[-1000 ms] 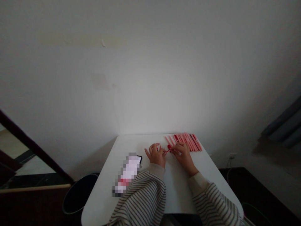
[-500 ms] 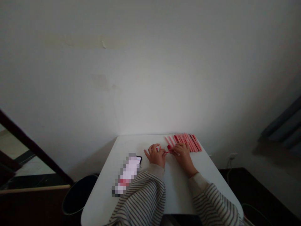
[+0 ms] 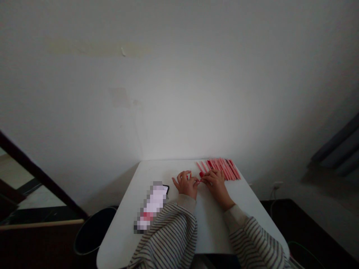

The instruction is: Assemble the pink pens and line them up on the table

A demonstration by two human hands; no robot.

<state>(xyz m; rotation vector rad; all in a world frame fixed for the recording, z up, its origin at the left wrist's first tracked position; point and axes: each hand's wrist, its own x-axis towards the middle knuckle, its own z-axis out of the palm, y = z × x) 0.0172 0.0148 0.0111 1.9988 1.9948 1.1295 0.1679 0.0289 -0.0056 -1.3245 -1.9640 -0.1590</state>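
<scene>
My left hand (image 3: 186, 185) pinches one end of a thin red strip (image 3: 199, 181) above the table, its little finger spread outward. On the other side my right hand (image 3: 216, 184) has its fingertips closed on the same strip. The strip is too small to tell whether it is ribbon, cord or something else. A small red piece (image 3: 201, 174) shows just behind my right fingertips. More red and a touch of yellow (image 3: 190, 174) shows by my left fingers, partly hidden by them.
Several slim pink-red sticks (image 3: 224, 169) lie side by side at the table's back right. A phone (image 3: 155, 201), blurred over, lies on the left of the white table (image 3: 210, 231). A wall (image 3: 179, 112) rises behind. A dark bin (image 3: 94, 231) stands at the left.
My right hand has moved slightly left, so the gap between my fingertips is smaller. My left hand stays almost where it was.
</scene>
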